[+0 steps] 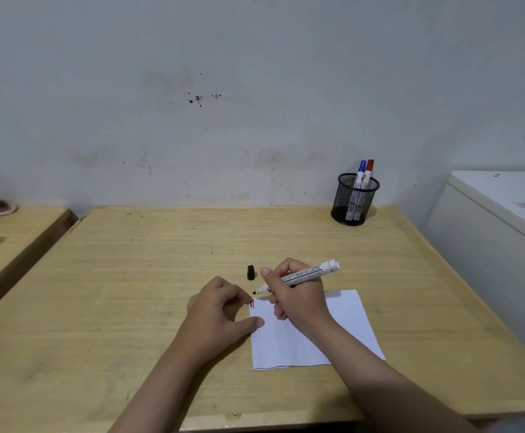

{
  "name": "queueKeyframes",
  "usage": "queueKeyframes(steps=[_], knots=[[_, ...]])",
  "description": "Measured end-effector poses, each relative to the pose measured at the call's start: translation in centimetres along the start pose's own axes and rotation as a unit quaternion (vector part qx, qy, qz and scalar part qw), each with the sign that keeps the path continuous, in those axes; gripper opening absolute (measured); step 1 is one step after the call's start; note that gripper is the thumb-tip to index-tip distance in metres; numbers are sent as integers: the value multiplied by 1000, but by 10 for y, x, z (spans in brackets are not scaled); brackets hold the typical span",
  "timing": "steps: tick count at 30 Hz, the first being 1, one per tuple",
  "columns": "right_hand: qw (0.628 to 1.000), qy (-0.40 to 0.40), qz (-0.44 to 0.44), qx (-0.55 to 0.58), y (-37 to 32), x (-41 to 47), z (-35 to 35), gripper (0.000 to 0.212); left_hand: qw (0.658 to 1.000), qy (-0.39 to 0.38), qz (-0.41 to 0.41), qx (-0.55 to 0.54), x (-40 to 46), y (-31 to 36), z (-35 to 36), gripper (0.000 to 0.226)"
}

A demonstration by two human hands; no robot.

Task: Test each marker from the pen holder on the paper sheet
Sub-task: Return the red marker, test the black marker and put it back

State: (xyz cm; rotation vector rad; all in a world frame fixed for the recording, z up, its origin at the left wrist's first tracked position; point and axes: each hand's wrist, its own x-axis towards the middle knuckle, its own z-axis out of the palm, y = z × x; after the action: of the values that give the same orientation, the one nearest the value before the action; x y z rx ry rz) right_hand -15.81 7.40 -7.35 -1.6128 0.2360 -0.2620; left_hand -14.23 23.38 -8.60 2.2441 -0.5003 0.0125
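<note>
In the head view, at lower centre of the frame, the right hand [298, 295] has its grip closed around an uncapped black marker [298, 276], tip poised just above the upper-left corner of the paper sheet [342, 326] beside small blue and red strokes [252, 304]. The left hand [220, 310], grip loose and empty, pins the sheet's left edge to the surface [130, 292]. The black cap [250, 272] lies just above. Blue and red markers [364, 173] stand in the pen holder [353, 201] at upper right. This looks like the final test; next, lower the tip and draw.

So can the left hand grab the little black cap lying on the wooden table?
Probably yes. The left hand rests empty at the white paper sheet's edge, and the small black cap lies just beyond its fingers on bare wooden table, nothing between them.
</note>
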Motion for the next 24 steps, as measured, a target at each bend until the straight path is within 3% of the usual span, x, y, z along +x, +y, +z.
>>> queueKeyframes(steps=[24], knots=[[995, 13, -43, -88, 19, 6, 3, 34, 1000, 6, 4, -4, 5, -9, 3, 24]])
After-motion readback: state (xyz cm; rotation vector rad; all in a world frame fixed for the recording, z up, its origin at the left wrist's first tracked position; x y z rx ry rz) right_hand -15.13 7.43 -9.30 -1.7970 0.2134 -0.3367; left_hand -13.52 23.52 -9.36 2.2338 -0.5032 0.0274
